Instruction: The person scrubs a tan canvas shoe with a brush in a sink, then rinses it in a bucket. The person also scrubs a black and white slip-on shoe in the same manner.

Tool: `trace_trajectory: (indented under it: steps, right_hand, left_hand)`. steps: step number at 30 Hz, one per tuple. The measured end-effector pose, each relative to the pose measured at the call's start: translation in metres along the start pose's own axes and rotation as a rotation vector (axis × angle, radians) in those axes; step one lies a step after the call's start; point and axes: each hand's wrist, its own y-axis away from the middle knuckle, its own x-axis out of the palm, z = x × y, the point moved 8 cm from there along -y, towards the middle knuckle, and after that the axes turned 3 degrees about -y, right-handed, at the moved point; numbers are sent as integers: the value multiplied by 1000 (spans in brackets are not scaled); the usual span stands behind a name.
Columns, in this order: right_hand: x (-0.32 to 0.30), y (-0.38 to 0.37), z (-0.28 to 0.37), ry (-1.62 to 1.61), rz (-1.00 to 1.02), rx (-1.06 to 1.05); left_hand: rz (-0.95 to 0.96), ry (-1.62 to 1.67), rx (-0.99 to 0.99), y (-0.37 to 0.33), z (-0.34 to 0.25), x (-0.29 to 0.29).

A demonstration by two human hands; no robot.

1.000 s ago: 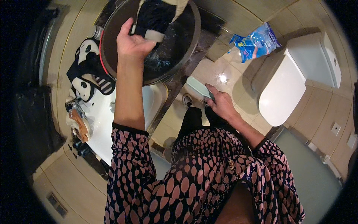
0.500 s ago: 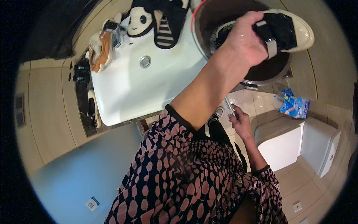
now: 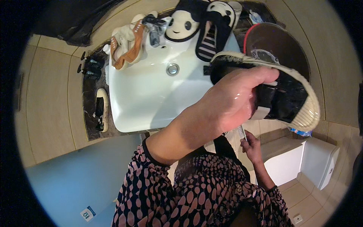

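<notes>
My left hand (image 3: 238,96) is closed round a wet black shoe (image 3: 281,98) with a cream sole and toe cap, held up between the sink's right side and the bucket. The shoe lies tilted, toe to the right, and hides part of the bucket (image 3: 281,38), which has a dark inside and a red rim section. Lower down by my body, my right hand (image 3: 251,146) grips a white brush (image 3: 241,132) by its handle, with the bristle end toward the shoe.
The white sink (image 3: 147,102) has a round drain. Brown and white shoes (image 3: 130,49) and black slippers with panda faces (image 3: 184,25) rest on its far edge. Another black shoe (image 3: 101,109) and dark pump bottles (image 3: 92,67) stand left. A toilet (image 3: 285,164) is at right.
My left hand has brought the shoe nearer to me, from over the bucket toward the sink's right edge. The view has turned, and the sink appears farther right. The brush stays in my right hand.
</notes>
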Motion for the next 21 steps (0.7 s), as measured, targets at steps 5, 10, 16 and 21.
trace_trajectory:
  steps: [5,10,16,21]
  right_hand:
    - [15,14,53,146,108,23]
    - [43,17,96,153,125,27]
    - [83,-17,151,221,134,-67]
    - [97,-62,190,351,129,-131]
  left_hand:
    - [-247,29,26,45,-61,-73]
    - [-404,165,60,65,-85,-197]
    - [-771,344,31,44,-63,-339]
    - [-616,162,-73,24,-69,-337]
